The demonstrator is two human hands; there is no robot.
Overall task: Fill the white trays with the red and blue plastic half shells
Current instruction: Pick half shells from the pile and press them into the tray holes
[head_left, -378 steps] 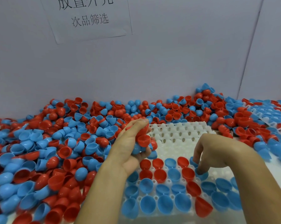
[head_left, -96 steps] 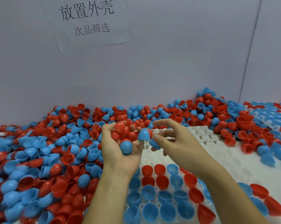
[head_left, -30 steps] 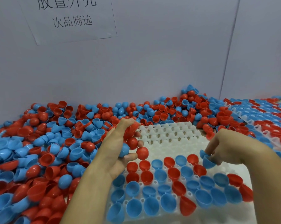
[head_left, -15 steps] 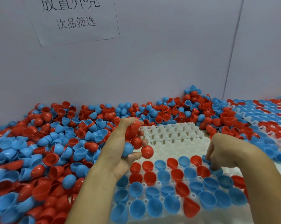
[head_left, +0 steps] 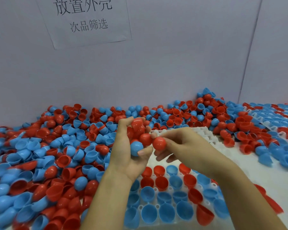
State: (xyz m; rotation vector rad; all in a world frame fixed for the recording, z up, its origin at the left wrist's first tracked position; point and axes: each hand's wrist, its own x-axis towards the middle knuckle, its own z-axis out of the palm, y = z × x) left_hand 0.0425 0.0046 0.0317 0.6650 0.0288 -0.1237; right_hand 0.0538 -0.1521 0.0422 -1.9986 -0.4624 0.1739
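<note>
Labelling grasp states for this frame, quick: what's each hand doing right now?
Left hand: closed, holding a bunch of red and blue shells.
Right hand: closed, fingers pinching one red shell.

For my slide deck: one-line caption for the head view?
Right hand pinches a red plastic half shell from the left hand's handful, above a part-filled white tray.

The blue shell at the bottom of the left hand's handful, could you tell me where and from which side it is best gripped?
Judging by its pose, take the blue shell across its rounded dome, coming from the right, where the dome bulges clear of the left hand. Its thumb crosses just below, and a red shell presses in from above, so a two-finger pinch looks safest. The right hand currently pinches another red shell.
</note>
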